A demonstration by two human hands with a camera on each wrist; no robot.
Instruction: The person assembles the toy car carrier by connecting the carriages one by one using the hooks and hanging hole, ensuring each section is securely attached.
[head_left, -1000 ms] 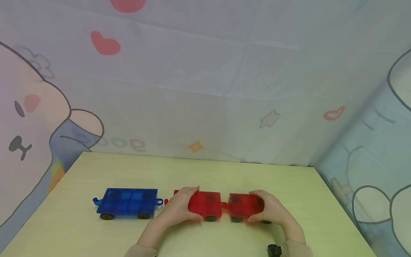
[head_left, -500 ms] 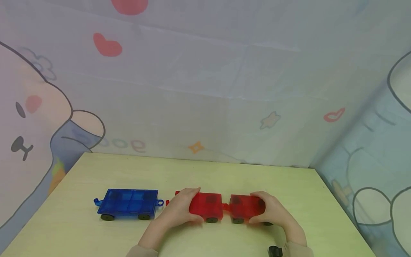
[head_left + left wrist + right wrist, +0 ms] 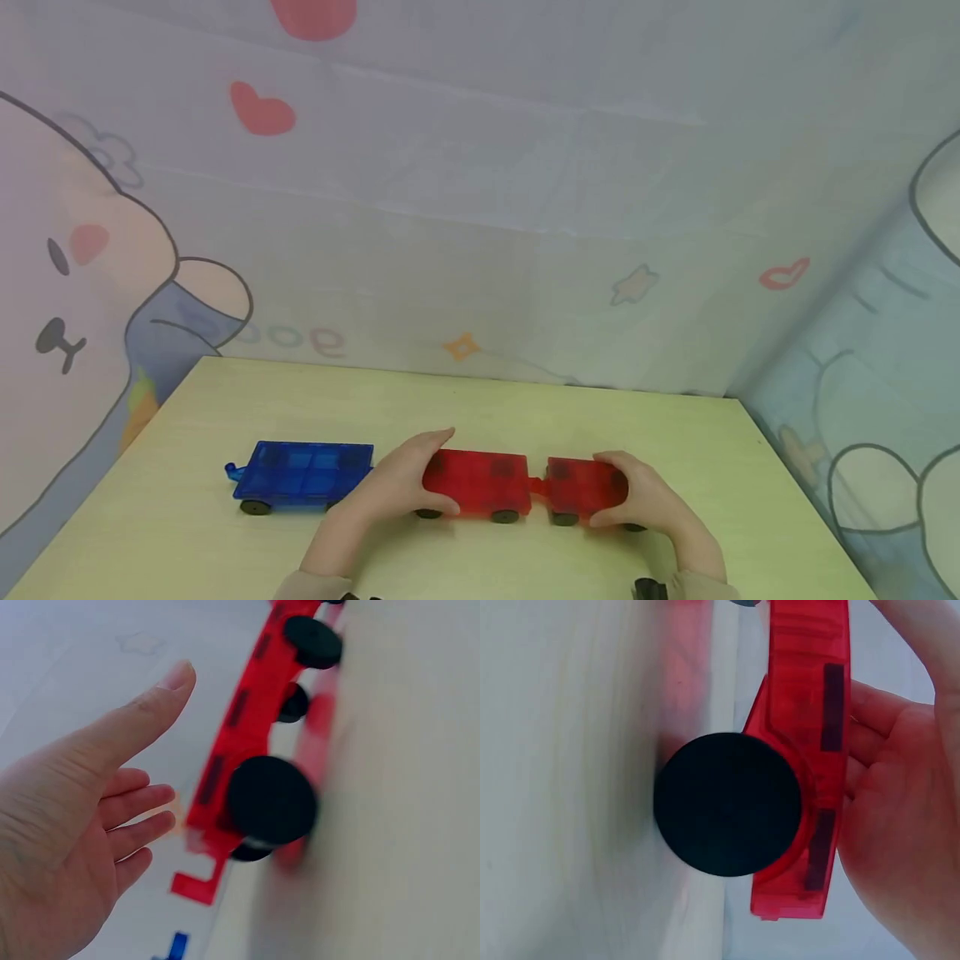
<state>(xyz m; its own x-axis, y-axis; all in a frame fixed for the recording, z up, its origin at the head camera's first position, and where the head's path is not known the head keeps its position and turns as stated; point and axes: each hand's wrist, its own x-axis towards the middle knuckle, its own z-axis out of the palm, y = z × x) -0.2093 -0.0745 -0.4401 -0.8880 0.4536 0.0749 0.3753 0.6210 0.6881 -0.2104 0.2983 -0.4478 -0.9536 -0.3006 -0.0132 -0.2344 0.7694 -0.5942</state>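
Two translucent red toy train cars stand on their black wheels in the head view. The longer one [image 3: 483,483] and the shorter one [image 3: 581,487] are joined by a red coupling [image 3: 537,486]. My left hand [image 3: 401,479] is at the longer car's left end; the left wrist view shows its thumb and fingers spread, apart from the car, beside its red hook [image 3: 193,886]. With thumb and fingers across the shorter car's right end, my right hand [image 3: 648,498] grips it. Left of them stands a blue toy train car [image 3: 311,471], its right end hidden behind my left hand.
A pale wooden table [image 3: 465,404] carries the cars. Behind it hangs a printed cloth [image 3: 480,208], with more cloth at the right side. A small black object [image 3: 649,589] shows by the right sleeve at the bottom edge.
My left hand has come off the longer red car and moved left, uncovering its left part and covering the blue car's ring. My right hand still holds the shorter car. The view has shifted slightly.
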